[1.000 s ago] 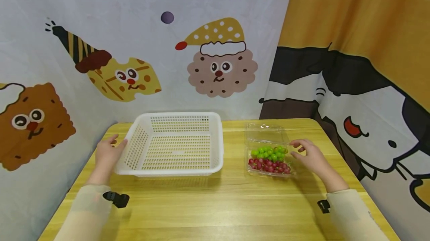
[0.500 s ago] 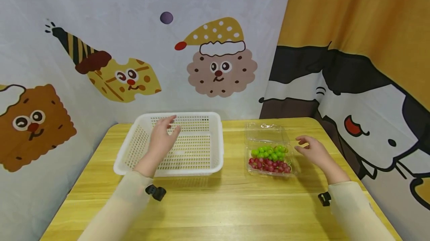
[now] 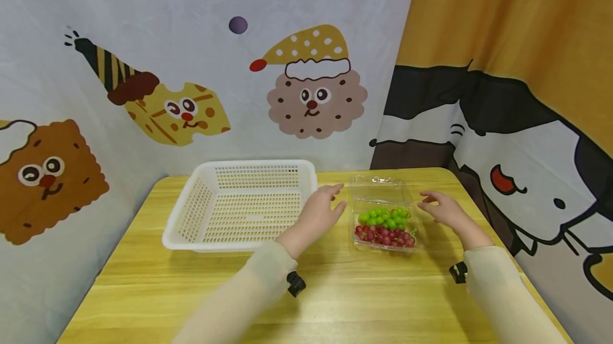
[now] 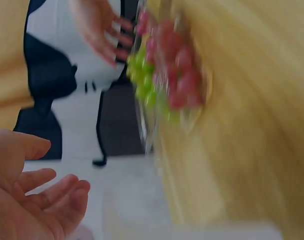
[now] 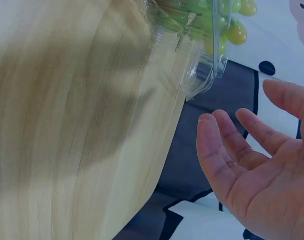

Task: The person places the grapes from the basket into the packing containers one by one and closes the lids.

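A clear plastic clamshell box (image 3: 380, 192) lies with its lid raised at the right of the table. Inside it, green grapes (image 3: 383, 218) fill the back and red grapes (image 3: 384, 237) the front. My left hand (image 3: 316, 216) hovers between the white basket and the box, fingers relaxed and holding nothing. On the box's other side is my right hand (image 3: 445, 210), its fingers loosely bent and apart from the box. In the right wrist view that hand's palm (image 5: 272, 175) faces the box with nothing in it. The left wrist view is blurred around the grapes.
A white perforated plastic basket (image 3: 189, 211) stands on the left of the wooden table (image 3: 364, 301). Behind the table hangs a cloth (image 3: 191, 3) printed with cartoon figures, and it also runs along both sides.
My left hand has left the basket's left side and crossed over the basket to the right, near the grape box. The right hand has shifted only slightly. Basket and box stay put.
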A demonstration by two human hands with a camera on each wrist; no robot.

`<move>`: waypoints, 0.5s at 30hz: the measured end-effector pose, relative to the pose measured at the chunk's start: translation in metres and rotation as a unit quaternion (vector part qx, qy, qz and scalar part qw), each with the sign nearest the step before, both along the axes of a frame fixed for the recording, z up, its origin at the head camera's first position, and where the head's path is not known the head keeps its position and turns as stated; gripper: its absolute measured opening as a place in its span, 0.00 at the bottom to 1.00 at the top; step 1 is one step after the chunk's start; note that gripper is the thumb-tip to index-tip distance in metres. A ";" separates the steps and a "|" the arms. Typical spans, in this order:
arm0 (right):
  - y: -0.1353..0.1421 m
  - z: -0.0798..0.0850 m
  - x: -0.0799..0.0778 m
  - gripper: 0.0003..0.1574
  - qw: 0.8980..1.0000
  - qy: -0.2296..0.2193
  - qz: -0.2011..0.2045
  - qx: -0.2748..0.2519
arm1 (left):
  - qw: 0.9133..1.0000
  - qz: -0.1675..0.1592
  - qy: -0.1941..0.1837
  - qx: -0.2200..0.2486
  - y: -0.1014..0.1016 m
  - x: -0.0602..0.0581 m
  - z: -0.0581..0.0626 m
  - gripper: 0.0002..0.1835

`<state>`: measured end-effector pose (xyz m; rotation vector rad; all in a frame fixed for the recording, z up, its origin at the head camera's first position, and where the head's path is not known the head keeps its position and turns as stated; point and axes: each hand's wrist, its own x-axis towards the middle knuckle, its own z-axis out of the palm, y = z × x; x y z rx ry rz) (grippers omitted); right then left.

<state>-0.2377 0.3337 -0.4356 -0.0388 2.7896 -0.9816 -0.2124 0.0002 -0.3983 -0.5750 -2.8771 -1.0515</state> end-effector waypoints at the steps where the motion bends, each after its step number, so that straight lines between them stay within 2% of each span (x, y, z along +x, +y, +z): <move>1: 0.001 0.000 -0.002 0.41 1.000 -0.005 0.001 -0.005 | 1.000 -0.010 -0.010 0.003 0.008 0.002 -0.002 0.26; 5: 0.003 -0.001 -0.010 0.42 0.999 -0.038 -0.002 -0.019 | 0.997 -0.030 -0.059 0.025 0.033 0.009 -0.011 0.28; 7: 0.005 -0.002 -0.015 0.43 0.998 -0.062 0.000 -0.027 | 0.996 -0.025 -0.081 0.033 0.041 0.011 -0.018 0.28; 11: 0.007 -0.006 -0.025 0.44 0.995 -0.097 -0.007 -0.033 | 0.993 0.006 -0.101 0.055 0.051 0.010 -0.034 0.30; 15: 0.007 -0.006 -0.032 0.44 0.991 -0.132 -0.007 -0.036 | 0.981 0.050 -0.149 0.110 0.053 0.008 -0.049 0.32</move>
